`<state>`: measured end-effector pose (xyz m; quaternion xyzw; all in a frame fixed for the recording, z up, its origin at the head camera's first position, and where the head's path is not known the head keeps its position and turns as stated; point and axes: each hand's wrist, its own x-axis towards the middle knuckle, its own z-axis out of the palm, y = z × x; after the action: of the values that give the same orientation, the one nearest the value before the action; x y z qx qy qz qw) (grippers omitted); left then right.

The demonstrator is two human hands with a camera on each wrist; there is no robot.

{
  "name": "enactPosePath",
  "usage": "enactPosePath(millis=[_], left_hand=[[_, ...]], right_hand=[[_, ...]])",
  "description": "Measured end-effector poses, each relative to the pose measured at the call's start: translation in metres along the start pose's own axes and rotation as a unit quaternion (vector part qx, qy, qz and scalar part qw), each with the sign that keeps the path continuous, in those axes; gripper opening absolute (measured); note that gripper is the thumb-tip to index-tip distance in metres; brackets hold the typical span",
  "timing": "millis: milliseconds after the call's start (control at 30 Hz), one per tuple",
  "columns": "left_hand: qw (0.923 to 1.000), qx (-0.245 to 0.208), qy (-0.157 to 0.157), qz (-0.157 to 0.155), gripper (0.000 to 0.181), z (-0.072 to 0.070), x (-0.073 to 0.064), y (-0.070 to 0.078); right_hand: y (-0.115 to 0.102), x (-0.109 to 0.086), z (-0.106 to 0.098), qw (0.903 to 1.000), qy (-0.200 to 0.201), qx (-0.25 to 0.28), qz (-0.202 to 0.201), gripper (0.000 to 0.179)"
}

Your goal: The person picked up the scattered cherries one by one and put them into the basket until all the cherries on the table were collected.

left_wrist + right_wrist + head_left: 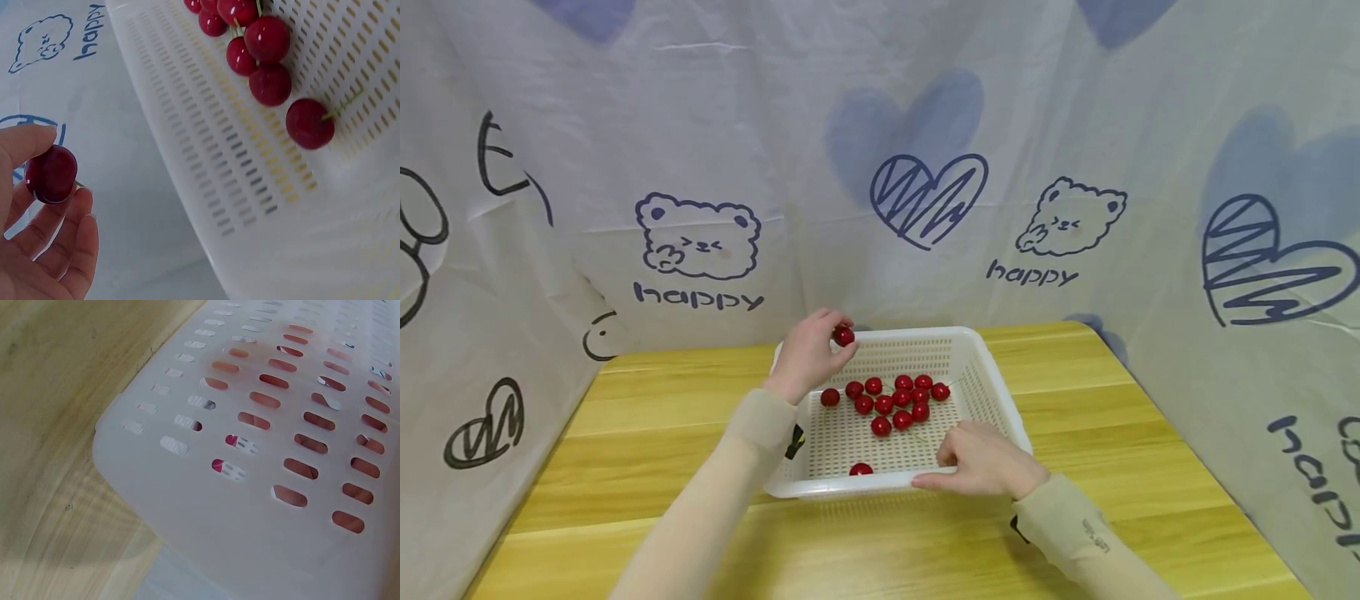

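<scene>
A dark red cherry (51, 174) is pinched between the thumb and fingers of my left hand (811, 353), above the left back corner of the white plastic basket (1000, 392). In the left wrist view a bit of green stem shows beneath that cherry. My right hand (988, 460) grips the basket's near rim toward the right, its thumb along the outside and its fingers curled over inside. Through the wall slots in the right wrist view, skin shows. Several cherries (902, 397) lie clustered on the basket floor, and one lone cherry (861, 469) sits by the near wall.
The basket stands on a yellow wood-grain table (1097, 417). Behind it and at both sides hangs a pale sheet (820, 250) printed with bears, hearts and lettering. A small black and yellow item (795, 442) shows beside the left cuff.
</scene>
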<state>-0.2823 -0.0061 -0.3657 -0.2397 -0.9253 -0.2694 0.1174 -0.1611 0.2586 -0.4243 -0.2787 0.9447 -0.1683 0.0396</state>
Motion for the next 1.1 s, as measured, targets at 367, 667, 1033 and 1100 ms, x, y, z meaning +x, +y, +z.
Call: enactPosePath(millis=[367,667,1033,1100], left_hand=[[0.9999,-0.001,-0.007,-0.014,0.031,0.017,-0.002,0.005],[0.999,0.022,-0.029,-0.026,0.032,0.028,-0.007,-0.001],[0.9931,0.061,-0.094,-0.033,0.033,0.039,-0.01,-0.008],[0.9917,0.061,-0.107,-0.037,0.032,0.041,-0.01,-0.008]], right_hand=[[0.0,0.0,0.001,1.0,0.004,0.0,-0.004,0.064],[-0.001,-0.001,0.001,1.0,0.001,-0.001,-0.001,0.064],[0.001,-0.002,0.003,0.9998,-0.005,0.0,0.017,0.064],[0.0,-0.002,0.003,0.9999,-0.004,0.0,0.016,0.064]])
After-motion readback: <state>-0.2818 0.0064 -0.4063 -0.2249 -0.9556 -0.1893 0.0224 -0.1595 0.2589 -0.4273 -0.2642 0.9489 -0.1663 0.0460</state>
